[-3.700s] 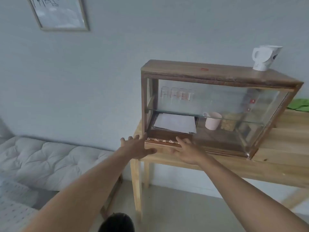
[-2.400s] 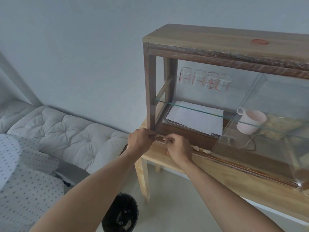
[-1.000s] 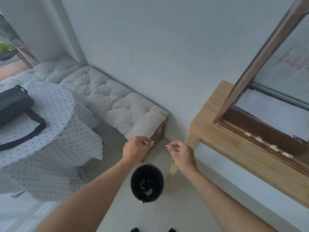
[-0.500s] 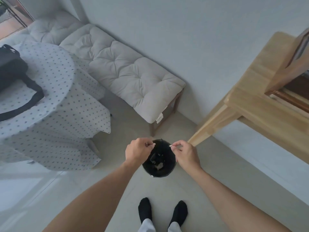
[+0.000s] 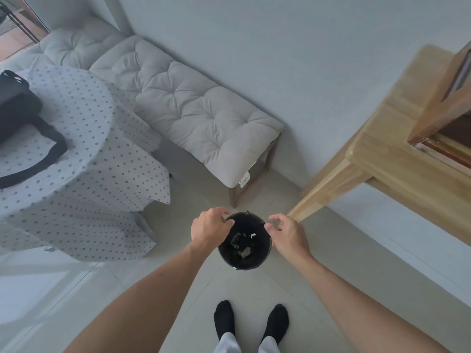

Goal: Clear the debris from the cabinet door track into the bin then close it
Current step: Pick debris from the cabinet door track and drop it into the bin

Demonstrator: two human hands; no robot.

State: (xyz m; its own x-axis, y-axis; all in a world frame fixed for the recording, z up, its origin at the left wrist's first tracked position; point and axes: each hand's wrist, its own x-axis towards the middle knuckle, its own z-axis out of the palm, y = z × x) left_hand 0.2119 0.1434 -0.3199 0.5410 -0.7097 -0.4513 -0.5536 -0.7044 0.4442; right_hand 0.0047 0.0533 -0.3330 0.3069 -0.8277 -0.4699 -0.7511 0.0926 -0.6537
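A small black bin stands on the floor in front of my feet, with scraps of debris lying inside and a white bit near its top. My left hand hovers over the bin's left rim with its fingers loosely curled and nothing seen in them. Over the right rim, my right hand has its fingers spread apart and holds nothing. Only the wooden cabinet's lower left corner shows at the right edge, with the start of its door track. The door itself is out of view.
The cabinet sits on a light wooden table whose leg slants down close to the bin. A cushioned bench runs along the wall. A round table with a dotted cloth and a black bag stands left.
Both hands carried pinched debris from the cabinet track down over the bin. Since half a second ago the right fingers have spread and the left have loosened, letting the pieces go.
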